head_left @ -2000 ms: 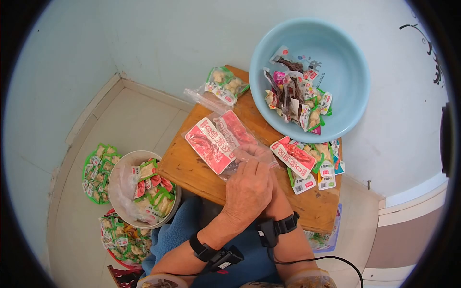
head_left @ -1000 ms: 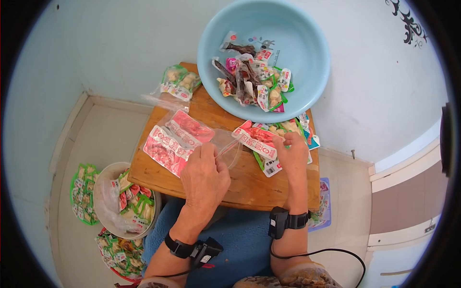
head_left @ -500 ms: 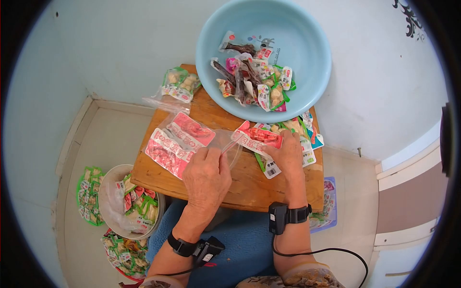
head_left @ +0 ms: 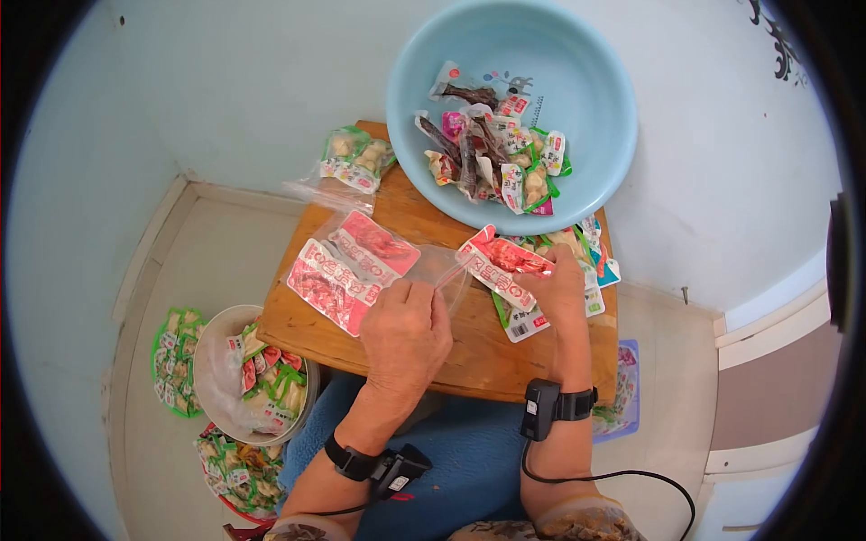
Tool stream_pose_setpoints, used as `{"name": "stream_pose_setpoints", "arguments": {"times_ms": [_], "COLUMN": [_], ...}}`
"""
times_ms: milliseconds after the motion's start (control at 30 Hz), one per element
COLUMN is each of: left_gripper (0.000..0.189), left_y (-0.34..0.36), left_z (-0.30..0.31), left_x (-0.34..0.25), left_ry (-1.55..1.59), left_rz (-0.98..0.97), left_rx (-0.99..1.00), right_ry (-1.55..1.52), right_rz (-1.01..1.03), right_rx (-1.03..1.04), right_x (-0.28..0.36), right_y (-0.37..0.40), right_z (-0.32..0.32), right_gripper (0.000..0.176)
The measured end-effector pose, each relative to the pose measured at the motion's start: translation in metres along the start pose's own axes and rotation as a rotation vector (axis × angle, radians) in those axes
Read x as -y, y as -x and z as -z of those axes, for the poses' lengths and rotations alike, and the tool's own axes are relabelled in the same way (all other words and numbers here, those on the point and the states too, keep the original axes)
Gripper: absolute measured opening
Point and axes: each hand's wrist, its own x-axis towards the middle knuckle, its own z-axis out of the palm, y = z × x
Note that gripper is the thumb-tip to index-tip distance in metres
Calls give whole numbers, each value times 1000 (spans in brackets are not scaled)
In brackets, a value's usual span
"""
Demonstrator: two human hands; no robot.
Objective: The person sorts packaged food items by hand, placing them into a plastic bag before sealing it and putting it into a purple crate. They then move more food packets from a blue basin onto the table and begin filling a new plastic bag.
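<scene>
My left hand (head_left: 408,334) is closed on the open edge of a clear plastic bag (head_left: 451,268), which lies flat on the wooden table. Inside the bag are red-and-white snack packets (head_left: 336,284). A similar red snack packet (head_left: 505,263) is pinched in my right hand (head_left: 561,293), its left end at the bag's mouth. Below and behind that hand lie several green-and-white packets (head_left: 523,326) on the table's right side. Black straps with small boxes sit on both wrists.
A light blue basin (head_left: 591,63) with assorted packets overlaps the table's (head_left: 478,352) back edge. Another filled clear bag (head_left: 356,162) lies back left. On the floor stand a pale bucket (head_left: 209,361) of packets, more packets (head_left: 176,361) left of it, and a purple basket (head_left: 629,361) at right.
The whole view has shifted slightly, so things appear farther right. My right hand has tilted the red packet, its right end now lower. My left hand still holds the bag's edge.
</scene>
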Motion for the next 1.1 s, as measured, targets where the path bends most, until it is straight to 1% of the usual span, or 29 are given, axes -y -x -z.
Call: {"name": "stream_pose_setpoints", "arguments": {"times_ms": [33,100,133,200,233,300,333,400,433,500,533,600,667,700,767,833,900,933,1000,1100], "left_gripper": [4,4,4,4,3,3,3,3,3,3,4,5,12,12,13,12,12,11,10,8], "left_y": [0,1,1,0,0,1,1,0,1,2,1,0,0,1,1,1,2,2,2,3], "left_z": [0,1,1,2,2,3,3,2,1,2,4,5,4,3,0,-3,-4,-4,-2,-1], "left_x": [0,0,1,1,1,0,0,1,2,2,1,1,2,2,2,3,3,4,5,5], "left_ry": [2,3,13,22,38,55,57,56,61,64,67,69,0,0,-30,-21,-15,-3,8,-1], "left_rz": [2,6,13,21,35,51,42,33,36,40,38,38,15,19,-51,-58,-64,-55,-39,-46], "left_rx": [1,2,2,0,0,-1,-1,-5,-12,-21,-11,-8,12,3,-41,-61,-74,-62,-58,-34], "right_ry": [1,-138,-138,-477,-475,-725,-723,-793,-793,-820,-819,-858,-878,-899,-864,-826,-930,-925,-929,-953], "right_rz": [3,89,89,-36,-33,-87,-84,-33,-32,9,12,-72,-94,-122,-130,-141,-130,-125,-192,-222], "right_rx": [1,-32,-31,97,99,162,163,307,309,435,438,430,431,427,423,425,410,418,389,415], "right_x": [-5,-10,-8,6,19,39,41,40,40,41,44,52,56,56,52,50,51,51,53,61], "right_y": [-1,-3,-1,9,18,39,44,51,52,54,54,53,51,50,48,45,46,47,49,52], "right_z": [0,-1,7,34,49,75,81,88,85,73,67,55,46,43,36,27,18,17,17,23], "right_gripper": [54,41,41,25,25,17,17,16,16,16,16,18,18,18,18,20,25,25,25,24]}}
